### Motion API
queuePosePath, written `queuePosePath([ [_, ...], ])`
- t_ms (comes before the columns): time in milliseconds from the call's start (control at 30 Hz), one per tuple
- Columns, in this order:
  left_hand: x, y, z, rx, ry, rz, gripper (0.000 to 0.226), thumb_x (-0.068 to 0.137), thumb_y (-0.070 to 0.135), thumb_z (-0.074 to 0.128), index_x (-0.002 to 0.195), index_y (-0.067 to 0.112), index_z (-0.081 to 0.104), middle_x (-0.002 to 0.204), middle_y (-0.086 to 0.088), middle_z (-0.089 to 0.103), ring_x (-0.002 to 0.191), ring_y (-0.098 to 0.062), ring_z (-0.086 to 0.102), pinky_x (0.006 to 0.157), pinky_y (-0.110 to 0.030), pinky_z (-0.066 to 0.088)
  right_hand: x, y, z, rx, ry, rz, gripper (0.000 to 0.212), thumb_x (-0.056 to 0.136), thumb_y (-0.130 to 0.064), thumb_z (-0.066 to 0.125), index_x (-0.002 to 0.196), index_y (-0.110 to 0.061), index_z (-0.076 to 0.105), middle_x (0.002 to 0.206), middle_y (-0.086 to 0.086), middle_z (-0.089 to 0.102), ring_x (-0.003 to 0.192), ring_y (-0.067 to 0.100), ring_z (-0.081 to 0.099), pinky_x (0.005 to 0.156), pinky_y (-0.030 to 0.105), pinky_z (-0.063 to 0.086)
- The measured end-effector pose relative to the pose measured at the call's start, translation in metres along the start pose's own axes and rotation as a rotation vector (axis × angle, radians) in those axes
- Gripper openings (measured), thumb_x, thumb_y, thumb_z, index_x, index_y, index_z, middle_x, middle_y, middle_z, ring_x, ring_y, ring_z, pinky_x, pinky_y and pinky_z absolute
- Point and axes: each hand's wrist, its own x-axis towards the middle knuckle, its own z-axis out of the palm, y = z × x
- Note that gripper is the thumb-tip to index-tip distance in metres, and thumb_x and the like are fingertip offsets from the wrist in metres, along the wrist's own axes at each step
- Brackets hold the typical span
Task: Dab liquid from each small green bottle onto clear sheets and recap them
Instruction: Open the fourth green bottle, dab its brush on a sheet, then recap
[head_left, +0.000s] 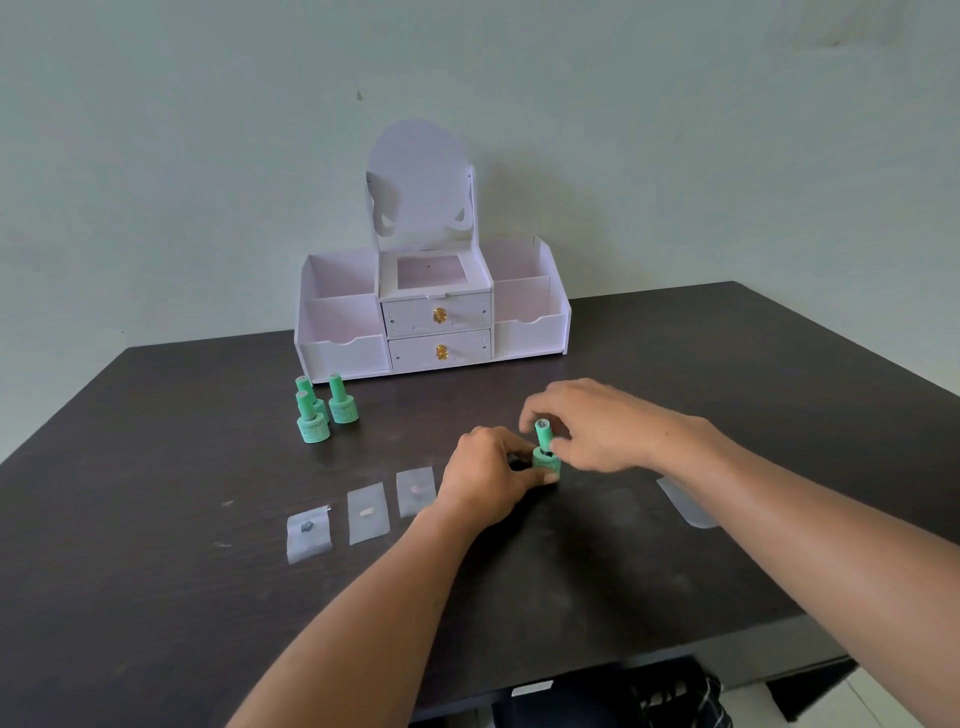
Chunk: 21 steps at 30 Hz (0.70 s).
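Forearms come in from 5–6 o'clock and converge just right of centre on the dark table (156, 519). The left hand (488, 478) grips the round base of a green bottle (546, 462), fingers curled round it from the 9 o'clock side. The right hand (597, 426) reaches over from 3 o'clock, fingertips pinching the cap (543, 432). Hands are nearly together with the bottle between them. The bottle stands on the table, long axis near vertical, cap end up, leaning a hair toward 11. A thin dark gap shows between cap and base. Can't tell if the cap is fully seated.

Three more green bottles (313, 426) sit clustered at 10 o'clock from the held one, well apart from it. All are upright with caps on, pointing up.

Three clear sheets (368, 512) lie flat in a diagonal row at 8 o'clock of the left hand. The nearest has a dark blob, the middle a pale one, the farthest a pinkish one. The farthest sits just beside the left hand. A fourth clear sheet (685, 501) lies at 4 o'clock of the bottle, partly hidden by the right forearm.

A white drawer organizer (431, 312) stands at 12 o'clock along the table's back edge, its two gold-knobbed drawers closed.
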Motion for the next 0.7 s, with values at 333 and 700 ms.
queuePosePath([
  [333,-0.001,0.004,-0.002,0.015,-0.001,-0.009,0.034,0.074,0.045,0.085,0.099,0.024,0.079,0.096,0.009,0.069,0.084,-0.008,0.059,0.064,-0.018,0.038,0.001,-0.003,-0.001,-0.033,0.047,0.038,0.027,0.092,-0.039,0.064,0.118,-0.031,0.062,0.103,-0.010,0.057,0.099,0.021,0.061,0.080,0.039,0.053],
  [700,-0.007,0.003,0.001,0.054,0.000,0.036,0.042,0.077,0.051,0.080,0.110,0.026,0.074,0.101,0.010,0.069,0.102,-0.011,0.059,0.088,-0.038,0.054,0.003,0.012,-0.018,0.161,0.189,0.041,0.017,0.097,-0.021,0.057,0.088,-0.028,0.070,0.074,-0.014,0.058,0.064,0.011,0.059,0.055,0.024,0.039],
])
